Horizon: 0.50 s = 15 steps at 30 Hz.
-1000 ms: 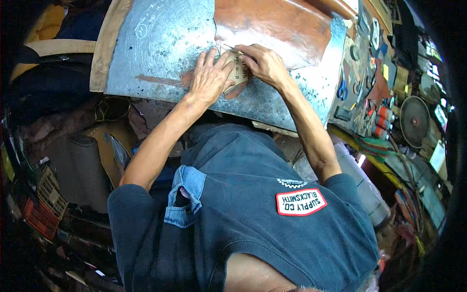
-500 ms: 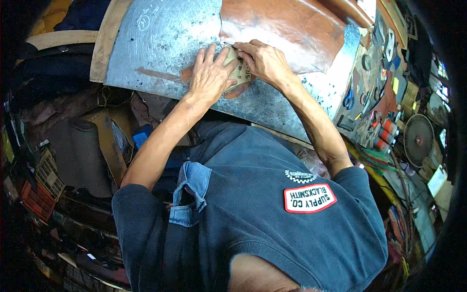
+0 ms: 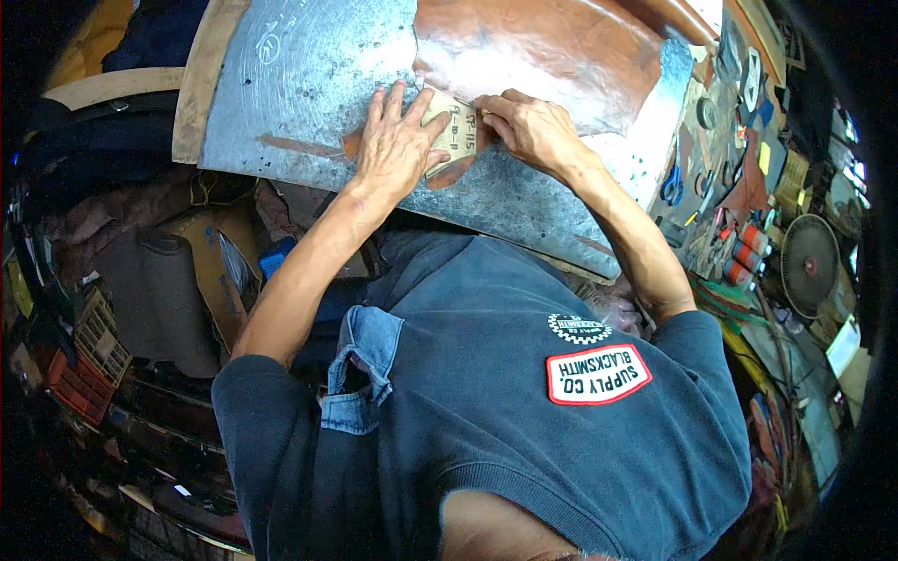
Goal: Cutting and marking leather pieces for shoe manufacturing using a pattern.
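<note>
A tan card template (image 3: pixel 455 133) with handwriting lies on a small piece of brown leather (image 3: pixel 453 175), which shows past its near and left edges. My left hand (image 3: pixel 397 140) presses flat on the template's left part, its fingers spread. At the template's far right edge, my right hand (image 3: pixel 535 133) is closed in a pinch on a slim tool; the fingers cover most of it. Just beyond both hands lies a large sheet of glossy brown leather (image 3: pixel 543 51). All of this rests on a scratched metal tabletop (image 3: pixel 313 89).
Blue-handled scissors (image 3: pixel 672 186), a roll of tape (image 3: pixel 705 114) and scraps crowd the bench at the right. Orange-red containers (image 3: pixel 748 252) and a round fan (image 3: pixel 808 266) stand beyond its edge. A narrow brown strip (image 3: pixel 299 146) lies left of my left hand.
My right hand has moved right and slightly nearer, from the template's far corner to along its right edge. My left hand stays on the template, shifted a little left in the picture.
</note>
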Each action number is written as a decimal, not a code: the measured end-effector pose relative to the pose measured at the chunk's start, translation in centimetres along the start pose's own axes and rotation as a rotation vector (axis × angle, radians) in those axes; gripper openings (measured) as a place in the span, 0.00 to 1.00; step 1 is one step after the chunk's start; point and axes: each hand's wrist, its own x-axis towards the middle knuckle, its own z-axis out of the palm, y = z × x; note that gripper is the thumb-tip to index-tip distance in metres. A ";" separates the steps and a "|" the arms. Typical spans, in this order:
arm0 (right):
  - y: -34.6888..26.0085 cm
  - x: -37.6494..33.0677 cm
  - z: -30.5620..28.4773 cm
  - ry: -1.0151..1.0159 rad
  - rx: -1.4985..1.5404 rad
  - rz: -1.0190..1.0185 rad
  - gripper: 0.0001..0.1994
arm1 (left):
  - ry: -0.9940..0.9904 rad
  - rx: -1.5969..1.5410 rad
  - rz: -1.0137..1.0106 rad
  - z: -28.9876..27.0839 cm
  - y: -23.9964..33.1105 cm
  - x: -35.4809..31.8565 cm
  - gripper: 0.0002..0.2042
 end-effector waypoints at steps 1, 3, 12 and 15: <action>0.3 -0.2 -0.2 -0.017 -0.011 0.008 0.13 | -0.011 -0.011 -0.005 0.0 0.0 0.0 0.25; 0.8 -0.6 -0.5 -0.024 -0.025 -0.005 0.13 | -0.006 -0.002 -0.002 -0.1 0.0 0.1 0.25; 1.9 -1.4 -0.9 -0.007 -0.012 -0.005 0.12 | 0.009 -0.024 0.007 -0.1 0.0 0.1 0.25; 2.4 -1.5 -1.1 -0.011 0.002 -0.007 0.12 | 0.009 -0.031 0.015 -0.1 0.0 0.1 0.25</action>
